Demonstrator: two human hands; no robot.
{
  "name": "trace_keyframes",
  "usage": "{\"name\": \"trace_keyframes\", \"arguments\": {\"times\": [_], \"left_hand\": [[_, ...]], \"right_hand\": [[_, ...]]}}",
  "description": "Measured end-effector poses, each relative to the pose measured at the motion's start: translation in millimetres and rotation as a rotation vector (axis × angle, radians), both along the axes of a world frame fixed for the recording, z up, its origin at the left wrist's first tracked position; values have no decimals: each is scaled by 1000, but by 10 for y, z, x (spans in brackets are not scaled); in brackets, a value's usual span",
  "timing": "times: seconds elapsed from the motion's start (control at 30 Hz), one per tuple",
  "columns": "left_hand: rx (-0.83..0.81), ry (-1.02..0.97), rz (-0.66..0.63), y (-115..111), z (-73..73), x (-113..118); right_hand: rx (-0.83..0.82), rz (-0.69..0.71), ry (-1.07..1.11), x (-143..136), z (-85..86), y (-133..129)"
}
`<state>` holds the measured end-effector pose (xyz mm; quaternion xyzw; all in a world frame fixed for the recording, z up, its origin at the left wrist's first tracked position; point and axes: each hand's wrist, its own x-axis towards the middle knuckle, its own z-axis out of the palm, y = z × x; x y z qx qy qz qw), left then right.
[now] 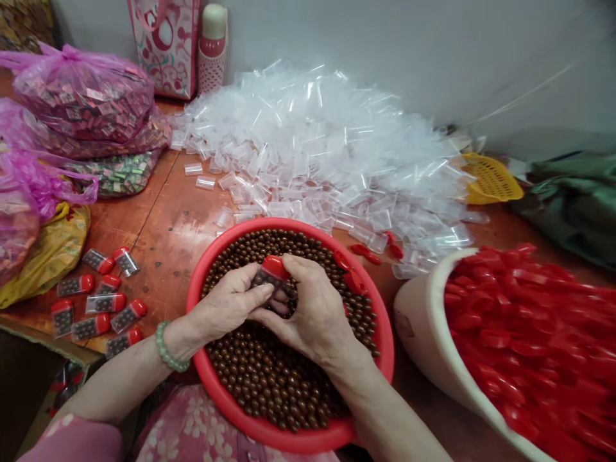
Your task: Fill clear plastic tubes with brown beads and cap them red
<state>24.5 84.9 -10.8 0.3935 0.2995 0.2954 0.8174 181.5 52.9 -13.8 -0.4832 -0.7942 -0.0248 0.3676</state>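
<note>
Over a red basin (196, 282) of small round brown balls (283, 378), both my hands meet at one clear plastic container with a red cap (274, 265). Dark balls show through its clear wall. My left hand (231, 296), with a green bead bracelet (168, 348) at the wrist, grips the container between thumb and fingers. My right hand (312, 308) is curled around the other side, its fingers at the red cap; part of its grip is hidden. Red caps (353, 282) lie on the balls at the basin's right side.
Several filled red-capped containers (106, 303) lie on the table at left, near bulging pink bags (86, 96). Clear empty tubes (312, 141) are heaped behind the basin. A white bucket (423, 314) of red caps (520, 333) stands at right, with a yellow basket (491, 179) behind.
</note>
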Motion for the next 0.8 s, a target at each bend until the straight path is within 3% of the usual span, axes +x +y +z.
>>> {"name": "trace_keyframes", "arguments": {"times": [0.23,0.6,0.8], "left_hand": [[-44,-158,-12,-8,-57,10],[-35,-202,-98,-15,0,2],[-241,-121,-44,1,5,36]], "right_hand": [[124,-56,-167,-37,75,24],[210,-35,-143,16,95,-10],[138,45,-236,-16,73,-30]]}}
